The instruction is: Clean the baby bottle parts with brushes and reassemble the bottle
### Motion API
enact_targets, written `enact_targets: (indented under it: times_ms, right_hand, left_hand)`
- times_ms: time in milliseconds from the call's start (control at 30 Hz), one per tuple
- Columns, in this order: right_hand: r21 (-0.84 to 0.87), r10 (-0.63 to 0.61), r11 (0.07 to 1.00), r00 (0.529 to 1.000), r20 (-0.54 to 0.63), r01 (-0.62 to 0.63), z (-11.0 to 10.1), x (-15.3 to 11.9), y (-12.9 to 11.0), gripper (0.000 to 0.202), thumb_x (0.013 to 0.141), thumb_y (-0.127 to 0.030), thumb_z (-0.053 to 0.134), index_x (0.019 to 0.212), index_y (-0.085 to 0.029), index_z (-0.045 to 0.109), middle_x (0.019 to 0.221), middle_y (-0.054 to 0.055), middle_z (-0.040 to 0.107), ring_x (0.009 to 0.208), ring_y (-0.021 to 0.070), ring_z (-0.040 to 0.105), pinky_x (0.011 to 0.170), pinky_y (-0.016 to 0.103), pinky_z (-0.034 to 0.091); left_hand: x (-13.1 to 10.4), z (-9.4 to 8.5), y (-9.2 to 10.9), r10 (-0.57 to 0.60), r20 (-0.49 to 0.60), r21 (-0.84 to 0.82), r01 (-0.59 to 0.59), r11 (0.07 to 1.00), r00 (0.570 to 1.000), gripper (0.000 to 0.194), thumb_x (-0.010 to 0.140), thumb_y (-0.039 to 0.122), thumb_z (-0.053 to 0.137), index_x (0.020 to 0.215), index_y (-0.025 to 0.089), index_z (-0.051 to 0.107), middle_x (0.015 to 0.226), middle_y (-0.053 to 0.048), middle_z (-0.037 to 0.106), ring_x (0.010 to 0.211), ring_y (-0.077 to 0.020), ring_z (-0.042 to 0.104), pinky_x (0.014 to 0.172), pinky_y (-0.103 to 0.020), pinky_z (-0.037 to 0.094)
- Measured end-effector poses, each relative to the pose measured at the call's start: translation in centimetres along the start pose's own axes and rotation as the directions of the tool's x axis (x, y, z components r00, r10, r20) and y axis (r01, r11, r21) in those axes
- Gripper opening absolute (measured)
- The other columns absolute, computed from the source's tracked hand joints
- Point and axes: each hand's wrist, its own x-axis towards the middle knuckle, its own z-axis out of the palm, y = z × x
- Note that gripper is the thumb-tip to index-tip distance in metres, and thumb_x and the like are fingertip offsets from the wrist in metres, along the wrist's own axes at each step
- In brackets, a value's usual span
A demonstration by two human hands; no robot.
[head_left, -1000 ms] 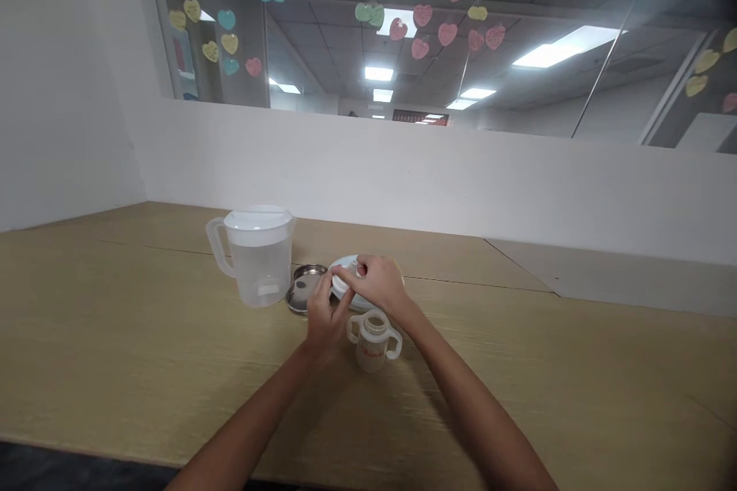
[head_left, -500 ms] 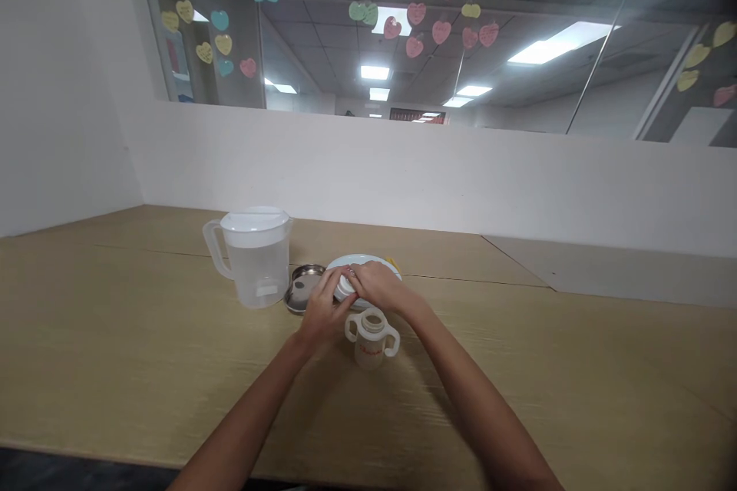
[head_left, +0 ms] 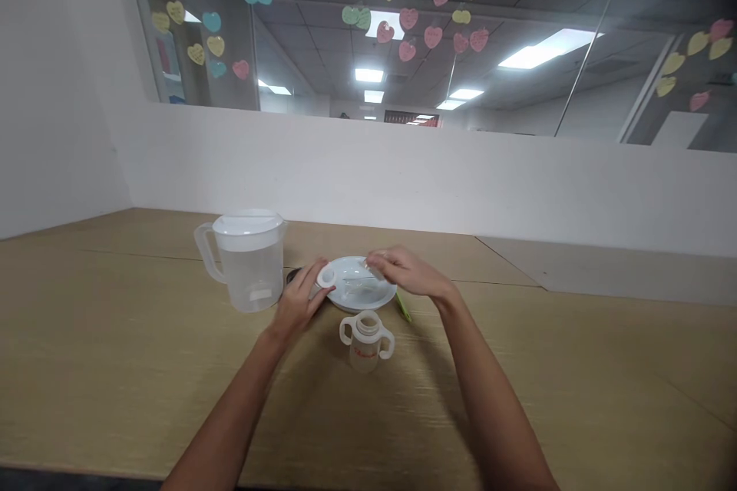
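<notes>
My left hand (head_left: 300,298) grips a white ring-shaped bottle collar (head_left: 326,277), its round opening facing up and towards me. Over the right side of a white dish (head_left: 362,298), my right hand (head_left: 403,270) has its fingers pinched round a small clear piece (head_left: 373,268); the fingers cover most of it, so its kind does not show. Below the dish a two-handled baby bottle (head_left: 365,349) with red lettering stands upright, uncapped. Neither hand touches it. A thin, faint line crosses the dish; what it is I cannot make out.
A lidded clear plastic pitcher (head_left: 253,268) stands at the left. Partly hidden behind my left hand is a round metal dish (head_left: 292,275). A green-handled utensil (head_left: 404,307) lies beside the white dish. A white wall (head_left: 322,169) rises behind the table.
My hands were together over the white collar and have moved apart. The left keeps the collar; the right has moved right with a clear piece, uncovering the white dish.
</notes>
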Motion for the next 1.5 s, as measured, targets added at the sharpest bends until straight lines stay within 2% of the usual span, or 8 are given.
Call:
enact_targets:
  times_ms: [133, 300, 500, 633, 800, 933, 1167, 1500]
  right_hand:
    - [-0.047, 0.107, 0.992, 0.975, -0.196, -0.119, -1.6, -0.7, 0.7, 0.045, 0.086, -0.053, 0.035, 0.061, -0.017, 0.042, 0.057, -0.004, 0.041, 0.053, 0.0083, 0.038, 0.054, 0.021, 0.031]
    - [-0.567, 0.416, 0.720, 0.903, -0.109, -0.400, 0.8, 1.3, 5.5, 0.030, 0.078, -0.043, 0.053, 0.083, -0.015, 0.061, 0.084, 0.006, 0.064, 0.072, 0.0153, 0.055, 0.060, 0.023, 0.035]
    - [-0.595, 0.534, 0.682, 0.846, 0.009, -0.425, 5.0, 2.8, 9.2, 0.025, 0.064, -0.032, 0.069, 0.079, -0.011, 0.068, 0.085, 0.012, 0.068, 0.073, 0.0199, 0.060, 0.059, 0.024, 0.038]
    - [-0.557, 0.493, 0.715, 0.869, -0.027, -0.423, 5.2, 3.0, 9.0, 0.024, 0.071, -0.031, 0.064, 0.079, -0.009, 0.069, 0.088, 0.015, 0.068, 0.078, 0.0220, 0.060, 0.065, 0.026, 0.040]
    - [-0.433, 0.283, 0.853, 0.955, -0.087, -0.292, 4.9, 3.6, 6.2, 0.044, 0.093, -0.037, 0.027, 0.094, -0.014, 0.065, 0.096, 0.008, 0.066, 0.084, 0.0138, 0.058, 0.074, 0.023, 0.039]
    - [-0.105, 0.155, 0.981, 0.985, -0.082, -0.163, 5.3, 3.7, 5.2, 0.033, 0.088, -0.037, 0.041, 0.101, -0.015, 0.063, 0.086, 0.004, 0.067, 0.067, 0.0101, 0.059, 0.064, 0.020, 0.042]
    - [-0.165, 0.428, 0.860, 0.858, -0.285, -0.483, 4.5, 3.7, 8.0, 0.030, 0.081, -0.031, 0.052, 0.103, -0.014, 0.065, 0.071, 0.004, 0.067, 0.062, 0.0116, 0.060, 0.060, 0.020, 0.042]
    - [-0.405, 0.625, 0.592, 0.714, -0.315, -0.697, 6.7, 3.7, 11.8, 0.023, 0.071, -0.032, 0.059, 0.082, -0.014, 0.069, 0.090, 0.012, 0.068, 0.084, 0.0216, 0.062, 0.064, 0.025, 0.041]
  left_hand:
    - [-0.1, 0.5, -0.4, -0.136, 0.055, 0.029, 0.135, 0.990, 0.989, 0.045, 0.088, 0.041, 0.042, 0.127, 0.018, 0.037, 0.124, -0.009, 0.051, 0.115, -0.0214, 0.048, 0.097, -0.036, 0.039]
    - [-0.9, 2.6, 0.2, -0.157, 0.112, 0.085, 0.148, 0.985, 0.981, 0.043, 0.088, 0.041, 0.042, 0.122, 0.015, 0.041, 0.118, -0.010, 0.055, 0.109, -0.0233, 0.050, 0.093, -0.039, 0.040]
    - [-1.3, 3.2, 0.3, -0.174, 0.110, 0.099, 0.163, 0.982, 0.979, 0.040, 0.086, 0.041, 0.043, 0.117, 0.016, 0.047, 0.116, -0.010, 0.052, 0.107, -0.0240, 0.050, 0.092, -0.038, 0.040]
    - [-1.2, 3.0, 0.5, -0.235, 0.067, 0.061, 0.231, 0.971, 0.970, 0.042, 0.085, 0.044, 0.045, 0.117, 0.017, 0.049, 0.109, -0.010, 0.047, 0.103, -0.0229, 0.050, 0.090, -0.037, 0.042]
    - [-1.0, 2.8, 1.3, -0.248, 0.004, -0.065, 0.248, 0.967, 0.969, 0.044, 0.085, 0.042, 0.047, 0.123, 0.020, 0.047, 0.109, -0.009, 0.047, 0.105, -0.0215, 0.049, 0.092, -0.035, 0.040]
    - [-0.7, 2.6, 2.1, -0.259, -0.057, -0.143, 0.249, 0.958, 0.964, 0.046, 0.084, 0.041, 0.050, 0.125, 0.022, 0.046, 0.111, -0.009, 0.048, 0.106, -0.0218, 0.048, 0.093, -0.035, 0.040]
    - [-0.9, 2.4, 2.7, -0.244, 0.023, -0.342, 0.237, 0.909, 0.970, 0.056, 0.085, 0.039, 0.047, 0.134, 0.019, 0.029, 0.119, -0.011, 0.049, 0.107, -0.0220, 0.050, 0.093, -0.038, 0.040]
    - [-2.1, 2.7, 3.7, 0.119, 0.193, -0.384, -0.036, 0.922, 0.974, 0.068, 0.081, 0.052, 0.046, 0.134, 0.015, 0.026, 0.107, -0.013, 0.055, 0.098, -0.0243, 0.053, 0.088, -0.039, 0.041]
